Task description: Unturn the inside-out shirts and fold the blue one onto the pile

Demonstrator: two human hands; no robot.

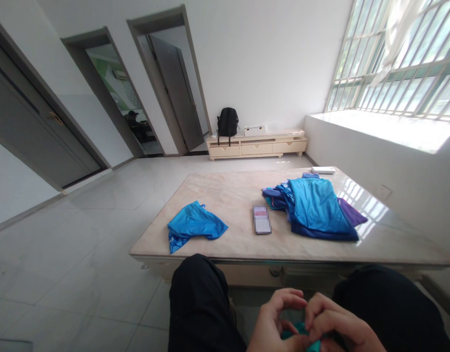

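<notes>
Close together between my knees, both hands have their fingers curled around a teal cloth point(300, 330), mostly hidden by the fingers and the lower frame edge. My left hand point(274, 320) wraps it from the left. My right hand point(337, 320) pinches it from the right, its fingertips nearly meeting the left ones. Beyond my knees, a crumpled blue cloth point(197, 222) lies on the left of the marble-topped table point(225, 190). A pile of blue and purple garments point(316, 208) is on the right, with a phone point(261, 220) between them.
My dark-trousered knees point(199, 293) flank my hands, just before the table's front edge. A white flat object point(323, 170) lies at the table's far side. Against the wall stands a low cabinet point(258, 149) with a black backpack point(227, 122). A person point(137, 122) shows through the left doorway.
</notes>
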